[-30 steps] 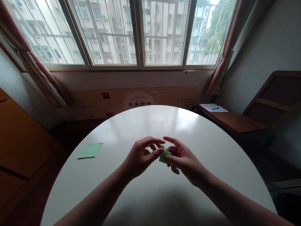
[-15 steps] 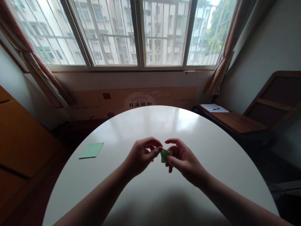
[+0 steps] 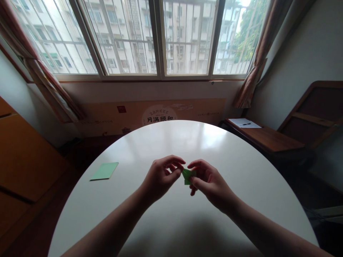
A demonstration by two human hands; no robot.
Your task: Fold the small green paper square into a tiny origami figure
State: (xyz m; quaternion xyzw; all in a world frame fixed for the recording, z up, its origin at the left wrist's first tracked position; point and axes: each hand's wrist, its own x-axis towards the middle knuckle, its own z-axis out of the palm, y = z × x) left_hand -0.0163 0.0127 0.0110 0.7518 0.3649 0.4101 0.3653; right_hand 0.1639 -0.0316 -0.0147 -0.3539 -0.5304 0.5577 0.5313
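Observation:
A small piece of folded green paper (image 3: pixel 187 175) is held in the air over the white round table (image 3: pixel 171 232), between my two hands. My left hand (image 3: pixel 164 175) pinches its upper left corner between thumb and fingertips. From the other side, my right hand (image 3: pixel 206 178) grips the paper, thumb in front and fingers behind. The fingers partly hide the right side of the paper, so the whole folded shape cannot be made out. On the table's left lies a flat stack of light green square paper (image 3: pixel 105 171), apart from both hands.
Past the table's right edge stands a wooden bench (image 3: pixel 281 137) bearing a white sheet (image 3: pixel 242 123) with a pen on it. A wooden cabinet (image 3: pixel 26 153) is at the left. Behind the table, a printed board (image 3: pixel 107 110) leans beneath the barred window.
My left fingers have drawn the paper's upper left corner slightly outward, so it looks more pointed. My right index finger has bent closer to the paper. The paper stack has not moved.

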